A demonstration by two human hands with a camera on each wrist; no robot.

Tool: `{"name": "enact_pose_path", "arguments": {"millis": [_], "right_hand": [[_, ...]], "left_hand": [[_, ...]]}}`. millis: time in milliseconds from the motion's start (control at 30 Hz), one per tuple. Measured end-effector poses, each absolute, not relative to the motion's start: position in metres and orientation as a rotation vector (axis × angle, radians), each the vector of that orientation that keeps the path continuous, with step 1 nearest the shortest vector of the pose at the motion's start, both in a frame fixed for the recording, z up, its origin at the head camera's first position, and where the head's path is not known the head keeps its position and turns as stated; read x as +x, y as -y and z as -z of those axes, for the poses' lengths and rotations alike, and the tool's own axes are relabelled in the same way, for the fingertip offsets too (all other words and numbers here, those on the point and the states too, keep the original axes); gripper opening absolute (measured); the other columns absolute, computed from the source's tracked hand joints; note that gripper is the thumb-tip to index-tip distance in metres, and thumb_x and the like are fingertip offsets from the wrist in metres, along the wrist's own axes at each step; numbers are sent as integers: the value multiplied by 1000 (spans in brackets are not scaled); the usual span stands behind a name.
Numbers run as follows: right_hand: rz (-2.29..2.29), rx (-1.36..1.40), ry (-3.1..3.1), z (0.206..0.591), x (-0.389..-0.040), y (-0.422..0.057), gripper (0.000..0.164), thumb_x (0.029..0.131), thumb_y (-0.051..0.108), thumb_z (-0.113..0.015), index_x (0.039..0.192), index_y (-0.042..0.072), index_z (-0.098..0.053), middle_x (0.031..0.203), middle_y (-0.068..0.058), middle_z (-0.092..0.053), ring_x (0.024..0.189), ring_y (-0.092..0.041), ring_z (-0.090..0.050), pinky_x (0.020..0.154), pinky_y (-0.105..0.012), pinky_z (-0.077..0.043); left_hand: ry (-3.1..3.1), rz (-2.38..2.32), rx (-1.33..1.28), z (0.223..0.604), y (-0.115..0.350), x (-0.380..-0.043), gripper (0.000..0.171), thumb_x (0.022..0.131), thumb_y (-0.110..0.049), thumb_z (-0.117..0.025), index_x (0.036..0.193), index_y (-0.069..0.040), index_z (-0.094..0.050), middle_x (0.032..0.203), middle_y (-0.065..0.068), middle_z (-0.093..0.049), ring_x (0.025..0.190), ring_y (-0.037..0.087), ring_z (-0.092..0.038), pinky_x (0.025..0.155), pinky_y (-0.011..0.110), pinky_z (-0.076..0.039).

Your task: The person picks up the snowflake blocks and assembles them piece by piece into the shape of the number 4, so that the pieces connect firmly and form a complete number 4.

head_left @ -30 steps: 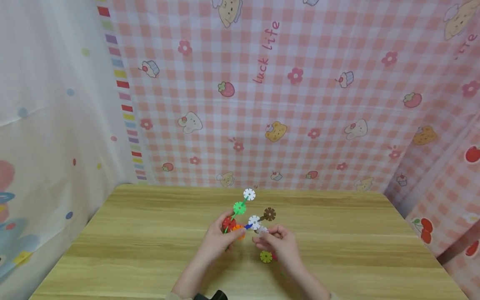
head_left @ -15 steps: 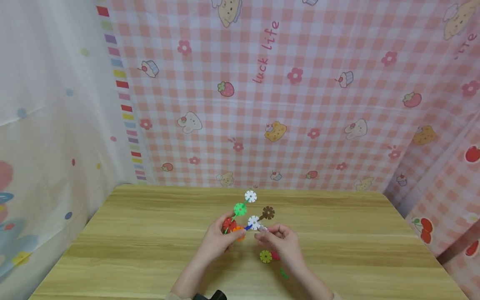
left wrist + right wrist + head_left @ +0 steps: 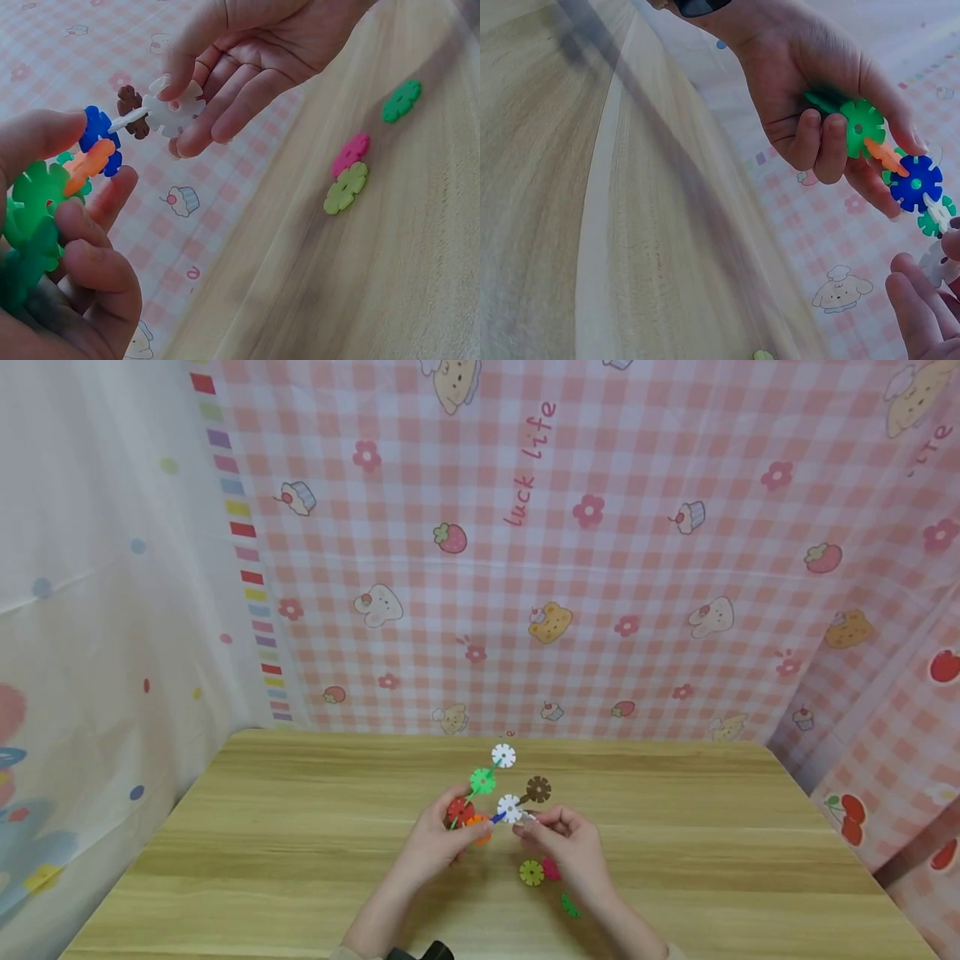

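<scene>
My left hand grips a chain of notched plastic snowflake discs above the table. Its visible pieces include a red disc, a light green disc, an orange disc and a blue disc. A white disc tips the upper branch; another white disc joins the blue one, with a brown disc beyond it. At the chain's right end, my right hand pinches a whitish disc between thumb and fingers. The left fingers partly hide the green pieces.
On the wooden table lie a yellow-green disc, a pink disc touching or overlapping it, and a green disc beside the right forearm. A pink checked cloth hangs behind the table.
My right hand has shifted slightly right, uncovering more of the loose pink and green discs. The chain's upper white tip has dipped a little to the right. Both hands keep their hold.
</scene>
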State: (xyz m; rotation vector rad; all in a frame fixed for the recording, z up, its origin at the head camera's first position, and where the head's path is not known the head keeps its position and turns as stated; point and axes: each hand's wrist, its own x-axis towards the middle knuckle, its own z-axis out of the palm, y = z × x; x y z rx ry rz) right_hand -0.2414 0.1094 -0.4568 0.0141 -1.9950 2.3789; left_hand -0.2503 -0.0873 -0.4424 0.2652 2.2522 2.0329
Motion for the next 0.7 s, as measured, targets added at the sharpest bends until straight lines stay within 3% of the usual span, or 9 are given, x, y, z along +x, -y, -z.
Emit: {"name": "enact_pose_path", "arguments": {"millis": [333, 567, 700], "right_hand": [[-2207, 83, 2131, 460, -243, -113, 15, 82, -2, -72, 90, -8, -61, 91, -18, -70, 85, -28, -69, 74, -32, -56], [-2063, 175, 2137, 459, -243, -116, 12, 80, -7, -72, 88, -9, -63, 100, -21, -69, 86, -26, -70, 74, -28, -56], [-2053, 193, 2150, 458, -242, -116, 13, 80, -6, -73, 88, -7, -64, 95, -20, -70, 84, -22, -71, 73, -28, -56]], "left_hand": [[-2248, -2018, 290, 442, 88, -250, 70, 81, -16, -77, 141, -1, -44, 85, 5, -62, 48, 9, -43, 45, 21, -39], [-2231, -2025, 303, 443, 88, -250, 67, 82, -15, -77, 140, -3, -46, 84, 4, -63, 48, 9, -42, 45, 22, -39], [-2233, -2025, 300, 445, 88, -250, 67, 82, -15, -77, 140, -2, -46, 85, 3, -64, 48, 9, -43, 45, 22, -39]]}}
